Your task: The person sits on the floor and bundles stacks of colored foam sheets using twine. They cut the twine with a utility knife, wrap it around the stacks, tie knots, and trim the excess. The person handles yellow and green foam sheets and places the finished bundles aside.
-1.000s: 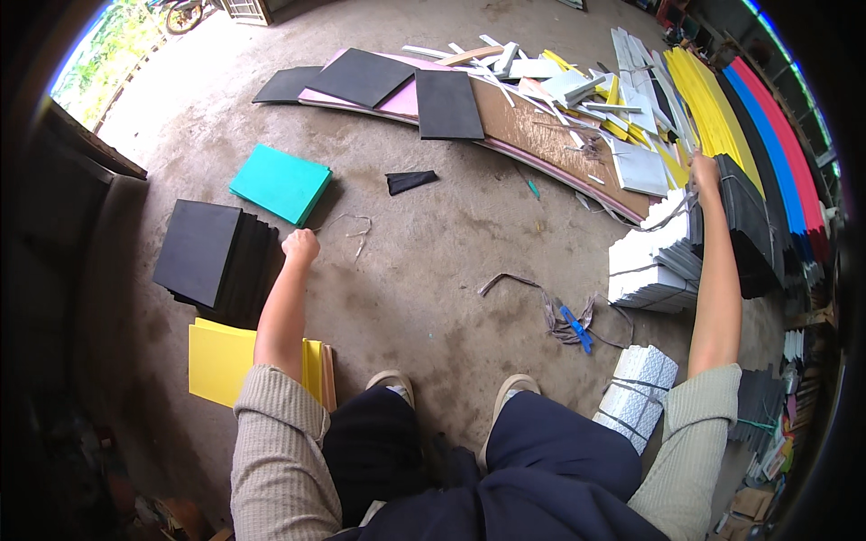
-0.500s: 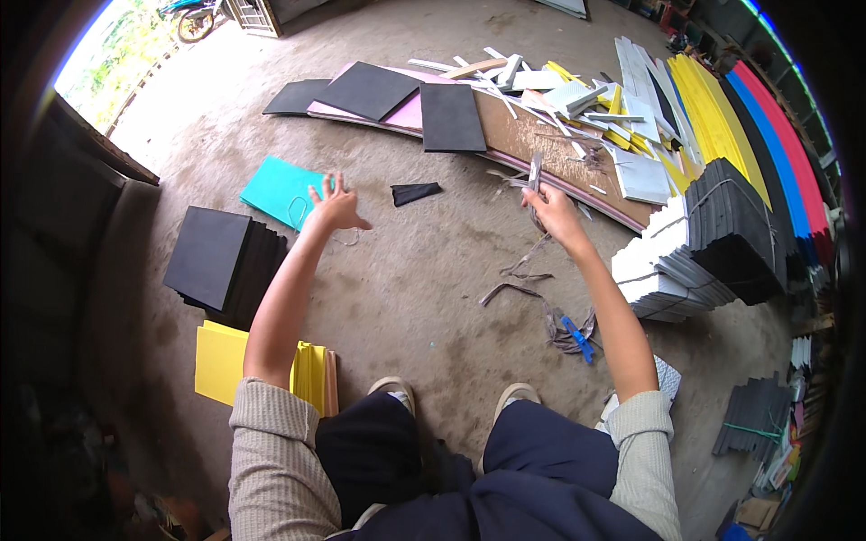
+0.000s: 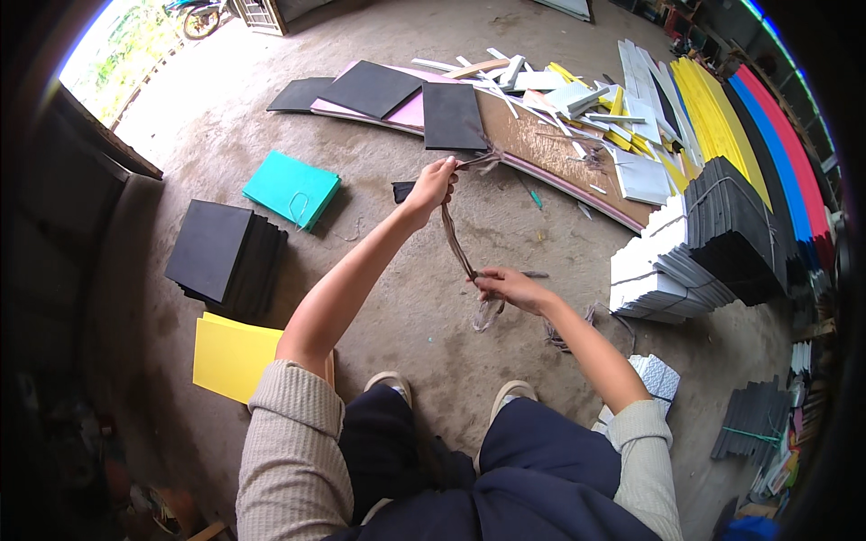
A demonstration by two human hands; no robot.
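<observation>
- Left hand (image 3: 431, 189): fingers closed round the upper part of a grey-brown strip (image 3: 457, 245), loose end poking out past the fist.
- Right hand (image 3: 512, 288): fingertips pinched on the same strip lower down, tail hanging below.
- Strip: spans between the hands, over the concrete floor (image 3: 397, 307).
- Brown board (image 3: 514, 135): carries a heap of white and yellow offcuts (image 3: 577, 95); black sheet (image 3: 454, 117) at its left part.
- Teal stack (image 3: 289, 185): thin cord loop (image 3: 298, 206) on top.
- Black bundle (image 3: 735, 225): held by cord, white bundle (image 3: 658, 270) beside it.
</observation>
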